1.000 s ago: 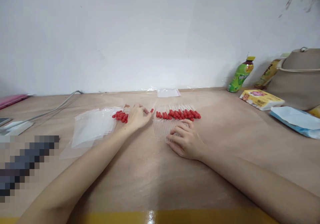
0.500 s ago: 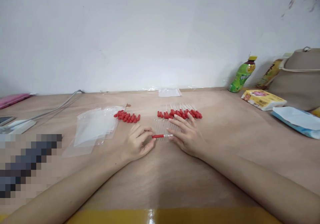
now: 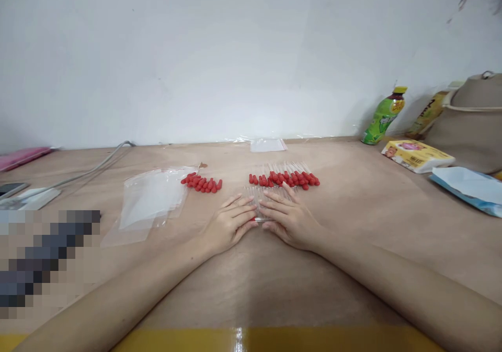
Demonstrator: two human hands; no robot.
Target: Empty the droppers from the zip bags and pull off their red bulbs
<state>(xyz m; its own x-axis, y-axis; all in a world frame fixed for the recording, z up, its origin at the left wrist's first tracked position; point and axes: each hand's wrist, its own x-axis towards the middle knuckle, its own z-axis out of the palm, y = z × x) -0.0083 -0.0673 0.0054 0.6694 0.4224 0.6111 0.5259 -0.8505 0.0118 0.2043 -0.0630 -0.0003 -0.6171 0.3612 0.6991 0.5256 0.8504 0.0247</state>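
Note:
At the middle of the table a clear tube with a red end (image 3: 254, 219) lies between my hands. My left hand (image 3: 231, 224) pinches its red end, which the fingers mostly cover. My right hand (image 3: 288, 218) has its fingers spread flat over the tube's clear end and a row of clear tubes (image 3: 257, 194). Behind my right hand is a row of red bulbs (image 3: 292, 179) with pale stems pointing to the wall. A smaller pile of red bulbs (image 3: 202, 183) sits behind and left of my left hand.
Clear plastic bags (image 3: 151, 200) lie at the left, near a grey cable (image 3: 98, 165) and a phone (image 3: 11, 190). A green bottle (image 3: 384, 116), a yellow tissue pack (image 3: 418, 156), a blue packet (image 3: 466, 190) and a beige bag (image 3: 466, 132) stand or lie at the right.
My left hand has moved right, closer to my right hand, and now covers most of the red end. Both hands are lower over the row of clear tubes.

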